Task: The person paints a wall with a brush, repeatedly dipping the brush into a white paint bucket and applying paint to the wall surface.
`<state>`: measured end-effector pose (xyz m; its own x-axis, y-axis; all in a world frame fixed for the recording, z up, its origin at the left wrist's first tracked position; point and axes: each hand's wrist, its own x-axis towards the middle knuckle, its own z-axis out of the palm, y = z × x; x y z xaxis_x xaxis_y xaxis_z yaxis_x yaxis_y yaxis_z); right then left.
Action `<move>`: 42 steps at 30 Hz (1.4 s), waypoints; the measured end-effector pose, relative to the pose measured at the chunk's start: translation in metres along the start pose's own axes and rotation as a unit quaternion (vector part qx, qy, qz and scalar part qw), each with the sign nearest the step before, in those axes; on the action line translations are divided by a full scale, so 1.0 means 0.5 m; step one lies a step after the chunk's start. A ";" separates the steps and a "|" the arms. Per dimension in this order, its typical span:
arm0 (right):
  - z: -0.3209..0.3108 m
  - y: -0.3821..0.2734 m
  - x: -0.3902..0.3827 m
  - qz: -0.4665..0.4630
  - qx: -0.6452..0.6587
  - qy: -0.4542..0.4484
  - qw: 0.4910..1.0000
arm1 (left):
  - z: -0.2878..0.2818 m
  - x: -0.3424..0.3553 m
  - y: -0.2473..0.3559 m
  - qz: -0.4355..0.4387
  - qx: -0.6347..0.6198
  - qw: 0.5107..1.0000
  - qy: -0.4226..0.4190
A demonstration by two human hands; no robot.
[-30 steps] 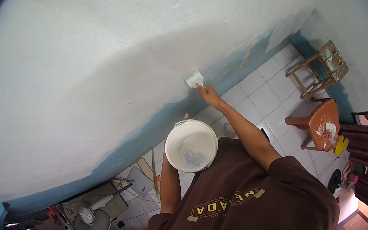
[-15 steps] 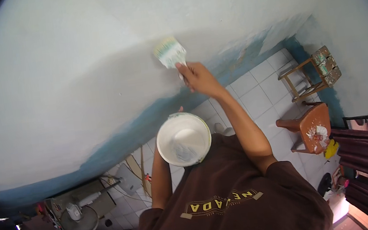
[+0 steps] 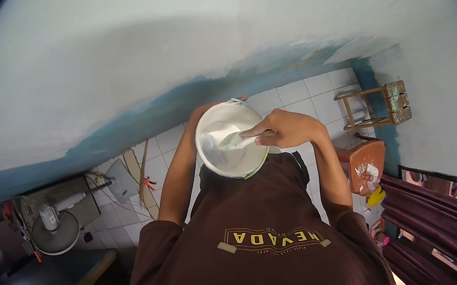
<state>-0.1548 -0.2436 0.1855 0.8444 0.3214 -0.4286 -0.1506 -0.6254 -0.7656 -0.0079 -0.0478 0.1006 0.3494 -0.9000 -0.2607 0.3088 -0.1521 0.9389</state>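
A white paint bucket [image 3: 208, 162] is held up in front of my chest, its open mouth facing me. My left hand [image 3: 201, 111] grips it from the far side; most of the fingers are hidden behind the rim. Inside the bucket is a paintbrush [image 3: 234, 141] smeared with pale paint, bristles toward the inner left wall, where grey-blue streaks show. My right hand [image 3: 290, 127] is closed round the brush's handle at the right rim. Beyond the bucket rises a wall [image 3: 132, 68], pale above, with an uneven blue band [image 3: 177, 100] along its foot.
At right, a paint-spotted wooden stool [image 3: 396, 103] stands by the corner, near a brown plastic chair [image 3: 367, 162] with white scraps on it. Dark red curtains [image 3: 423, 220] hang at lower right. A standing fan [image 3: 55, 231] and thin boards [image 3: 143, 176] occupy the left over white floor tiles [image 3: 294, 93].
My right hand has brought the paintbrush down from the wall into the bucket. The bucket sits a little higher in view, and the view has shifted.
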 end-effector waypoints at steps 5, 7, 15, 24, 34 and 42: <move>0.173 -0.037 0.069 -0.080 -0.112 0.105 0.985 | 0.003 0.009 -0.042 -0.108 -0.028 0.990 -0.087; 0.247 -0.067 0.098 -0.012 -0.187 0.045 0.981 | -0.002 0.009 -0.065 -0.153 -0.042 0.981 -0.116; 0.241 -0.114 0.073 -0.016 -0.160 -0.059 0.985 | -0.040 -0.026 -0.144 -0.256 -0.070 0.949 -0.172; 0.292 -0.116 0.071 -0.050 -0.195 0.015 0.980 | -0.030 -0.026 -0.167 -0.297 -0.062 0.925 -0.229; 0.328 -0.125 0.095 -0.066 -0.217 0.093 0.970 | -0.055 -0.040 -0.165 -0.308 -0.067 0.934 -0.169; 0.184 -0.057 0.007 -0.099 0.025 0.076 0.992 | -0.084 -0.049 -0.191 -0.350 -0.269 0.896 -0.051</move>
<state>-0.1950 -0.1591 0.1619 0.9269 0.3217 -0.1934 0.0038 -0.5232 -0.8522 -0.0085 0.0059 0.0078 -0.1707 -0.6979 -0.6955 0.8118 -0.4997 0.3022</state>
